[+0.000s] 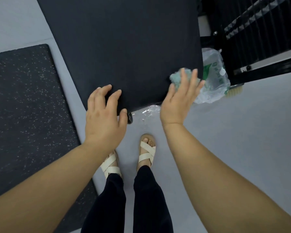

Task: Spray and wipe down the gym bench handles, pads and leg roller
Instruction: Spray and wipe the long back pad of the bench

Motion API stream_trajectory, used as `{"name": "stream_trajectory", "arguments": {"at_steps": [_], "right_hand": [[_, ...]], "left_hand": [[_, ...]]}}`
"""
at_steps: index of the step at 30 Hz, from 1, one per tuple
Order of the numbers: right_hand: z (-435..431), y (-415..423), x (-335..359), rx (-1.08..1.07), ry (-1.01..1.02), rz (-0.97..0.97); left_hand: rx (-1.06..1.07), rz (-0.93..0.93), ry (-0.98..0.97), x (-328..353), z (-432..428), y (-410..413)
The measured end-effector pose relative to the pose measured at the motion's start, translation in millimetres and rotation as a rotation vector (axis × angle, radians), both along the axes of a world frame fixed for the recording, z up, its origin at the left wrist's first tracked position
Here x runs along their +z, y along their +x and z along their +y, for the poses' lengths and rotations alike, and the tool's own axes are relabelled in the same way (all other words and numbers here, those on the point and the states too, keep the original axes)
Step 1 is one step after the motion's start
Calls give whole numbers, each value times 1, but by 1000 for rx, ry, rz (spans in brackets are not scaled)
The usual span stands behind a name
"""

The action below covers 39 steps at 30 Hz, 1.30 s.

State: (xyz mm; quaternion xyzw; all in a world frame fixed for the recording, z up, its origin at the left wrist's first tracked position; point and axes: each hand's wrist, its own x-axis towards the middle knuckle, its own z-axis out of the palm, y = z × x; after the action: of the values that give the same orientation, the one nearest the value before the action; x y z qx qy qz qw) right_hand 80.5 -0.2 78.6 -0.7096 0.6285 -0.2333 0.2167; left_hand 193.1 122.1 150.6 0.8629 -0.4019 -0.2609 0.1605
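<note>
two hands are at the near edge of the black bench pad in the head view, which is the only view given. the left hand has its fingers spread and a little bent, the tips resting on the pad and the thumb at its near edge; it closes on nothing. the right hand lies with straight fingers flat on a pale green cloth, pressing it on the pad's near right corner. a clear plastic bag lies just beside the pad on the right, and a speckled mat lies to the pad's left. no spray bottle is visible.

i judge the cloth to be soft, light and limp, so it will bunch up easily; a flat palm over its middle should keep it spread. the pad looks firm with a smooth cover, probably slippery when wet, so steadying it at the edge seems sensible.
</note>
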Motion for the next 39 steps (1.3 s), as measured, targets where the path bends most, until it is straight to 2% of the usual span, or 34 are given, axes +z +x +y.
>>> {"name": "stream_trajectory", "arguments": {"at_steps": [3, 6, 10, 12, 15, 18, 20, 23, 25, 28, 31, 33, 35, 39], "right_hand": [[-9, 13, 17, -357, 187, -379], [30, 54, 18, -673, 427, -748], [98, 89, 36, -827, 940, -995], [87, 83, 40, -851, 1058, -1074], [31, 57, 51, -1001, 944, -1051], [-2, 45, 52, -1028, 825, -1079], [14, 56, 47, -1036, 881, -1090], [66, 82, 37, -960, 1112, -1111], [75, 86, 40, -954, 1150, -1140], [35, 66, 43, -1053, 978, -1093], [-12, 40, 42, -1056, 775, -1136], [-20, 38, 39, -1075, 710, -1079], [0, 55, 36, -1102, 738, -1057], [35, 74, 38, -1058, 931, -1035]], "left_hand": [[-27, 1, 33, -1, -1, -3], [-55, 6, 35, 1, 1, 0], [-40, 19, -6, 6, 2, 19], [-58, 46, 11, 10, 2, 26], [-91, 43, 42, 13, 1, 26], [-93, 45, 74, 12, -1, 20], [-90, 30, 76, 11, -2, 18], [-94, -5, 77, 11, -3, 20], [-123, -19, 105, 12, -3, 23], [-183, -7, 146, 15, -4, 28], [-212, 5, 188, 20, -6, 32], [-214, 14, 202, 22, -9, 32], [-222, 25, 205, 25, -12, 36], [-180, 42, 192, 28, -21, 41]]}}
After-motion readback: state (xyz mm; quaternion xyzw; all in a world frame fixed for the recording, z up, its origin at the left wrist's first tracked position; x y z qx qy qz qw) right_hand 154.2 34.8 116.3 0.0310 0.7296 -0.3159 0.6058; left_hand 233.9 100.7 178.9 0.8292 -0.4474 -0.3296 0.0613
